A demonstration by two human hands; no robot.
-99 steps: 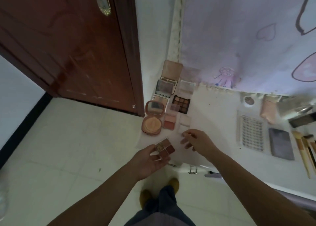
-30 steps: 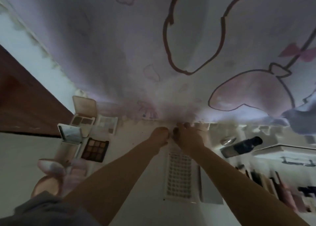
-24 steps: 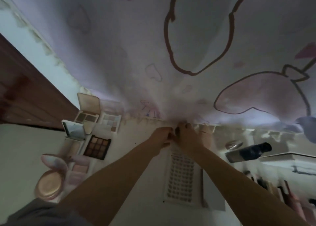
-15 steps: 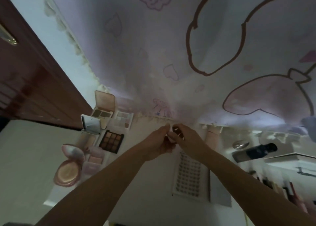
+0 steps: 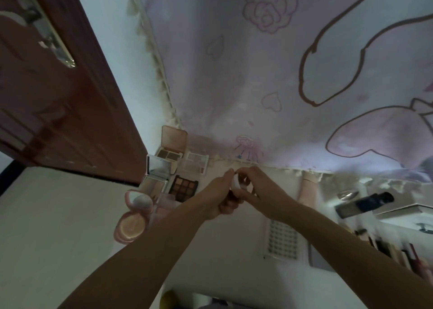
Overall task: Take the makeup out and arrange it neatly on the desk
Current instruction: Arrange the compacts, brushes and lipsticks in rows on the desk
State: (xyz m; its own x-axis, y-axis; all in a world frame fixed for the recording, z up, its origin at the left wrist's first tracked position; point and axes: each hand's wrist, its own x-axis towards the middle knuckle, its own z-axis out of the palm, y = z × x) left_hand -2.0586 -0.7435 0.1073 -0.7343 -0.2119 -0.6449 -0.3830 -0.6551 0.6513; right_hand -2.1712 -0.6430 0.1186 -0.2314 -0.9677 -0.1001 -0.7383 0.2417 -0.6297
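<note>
A pale lilac curtain (image 5: 269, 79) printed with a rose, hearts and large cartoon outlines fills the upper right, hanging down to the back edge of a white counter (image 5: 234, 250). A dark red-brown door (image 5: 58, 102) with a metal handle plate stands at the left, past the counter's left edge.

Two bare forearms reach from the bottom toward the back edge. The left hand (image 5: 219, 197) and right hand (image 5: 259, 189) meet above the counter, fingers curled around one small white round jar (image 5: 236, 184) held between them; the jar's details are blurred.

At the back left corner lies a group of opened makeup cases: a peach compact with raised lid (image 5: 173, 142), a pale eyeshadow palette (image 5: 196, 166) just beside it, a mirrored case (image 5: 158, 169), and a dark nine-pan palette (image 5: 184, 188). Nearer the left edge sits a round pink powder compact (image 5: 131, 225), lid tilted up.

Right of the hands lies a white tray of small lash clusters (image 5: 282, 239), with a grey flat case (image 5: 319, 260) touching its right side. A pale pink tube (image 5: 307, 189) stands near the back edge. Toward the right edge lies a dark bottle (image 5: 364, 204), and brushes and sticks (image 5: 393, 252) are too blurred to tell apart.
</note>
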